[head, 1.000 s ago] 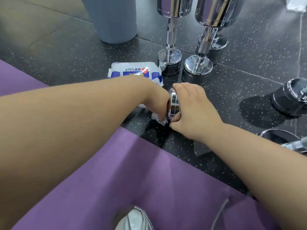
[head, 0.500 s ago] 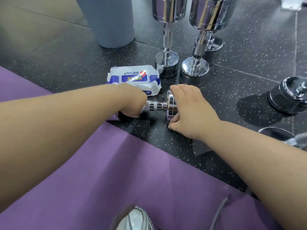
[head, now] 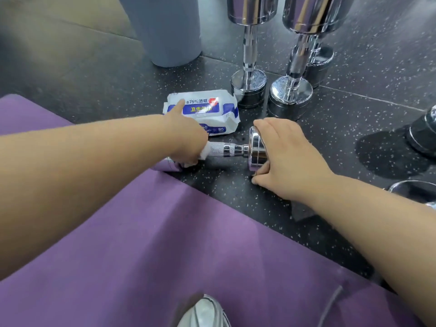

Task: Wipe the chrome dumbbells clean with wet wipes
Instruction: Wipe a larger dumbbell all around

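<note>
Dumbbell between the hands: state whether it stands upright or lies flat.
Lies flat: the dumbbell runs level along the floor, right hand holding one end.

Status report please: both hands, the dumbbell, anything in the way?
Left hand grips wet wipe round handle of lying dumbbell. Right hand holds the opposite head. Wipes pack just behind; handle between the hands bare.

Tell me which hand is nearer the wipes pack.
Left. The left hand, gripping a wipe round the dumbbell handle, sits at the near edge of the pack, one finger stretched over it. The right hand holds the dumbbell's other head, off to the right.
</note>
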{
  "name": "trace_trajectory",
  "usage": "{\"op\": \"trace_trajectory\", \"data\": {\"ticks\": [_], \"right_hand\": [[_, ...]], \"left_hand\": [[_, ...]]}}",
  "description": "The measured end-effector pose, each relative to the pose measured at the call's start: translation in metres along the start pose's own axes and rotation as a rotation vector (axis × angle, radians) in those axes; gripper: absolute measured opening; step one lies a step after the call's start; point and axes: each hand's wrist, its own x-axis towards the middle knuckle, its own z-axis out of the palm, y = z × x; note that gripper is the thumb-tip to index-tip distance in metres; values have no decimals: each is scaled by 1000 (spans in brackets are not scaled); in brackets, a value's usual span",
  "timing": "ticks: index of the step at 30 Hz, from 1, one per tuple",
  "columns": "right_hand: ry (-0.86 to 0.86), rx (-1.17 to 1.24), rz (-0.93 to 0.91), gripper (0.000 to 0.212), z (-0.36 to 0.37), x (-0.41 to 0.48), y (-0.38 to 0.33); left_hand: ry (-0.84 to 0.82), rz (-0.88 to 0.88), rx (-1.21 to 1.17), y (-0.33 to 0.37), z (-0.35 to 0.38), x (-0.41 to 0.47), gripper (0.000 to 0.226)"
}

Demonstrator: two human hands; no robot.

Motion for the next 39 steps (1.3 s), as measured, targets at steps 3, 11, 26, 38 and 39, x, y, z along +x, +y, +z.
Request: {"op": "trace_trajectory", "data": {"ticks": [3, 11, 26, 38, 39], "right_hand": [[15, -3, 3, 94, 2, 0, -1], [17, -30, 5, 99, 1, -6, -6], [99, 3, -64, 94, 8, -7, 1], [450, 909, 521, 12, -19, -31, -14], [350, 1044, 591, 20, -23, -24, -16]], "left_hand": [[243, 0, -69, 12, 20, -1, 10], [493, -61, -582, 69, 0, 5, 22], [413, -80, -763, 70, -8, 10, 34], [637, -177, -1965, 71, -38, -51, 12], [634, -144, -2066, 72, -47, -53, 13]]}}
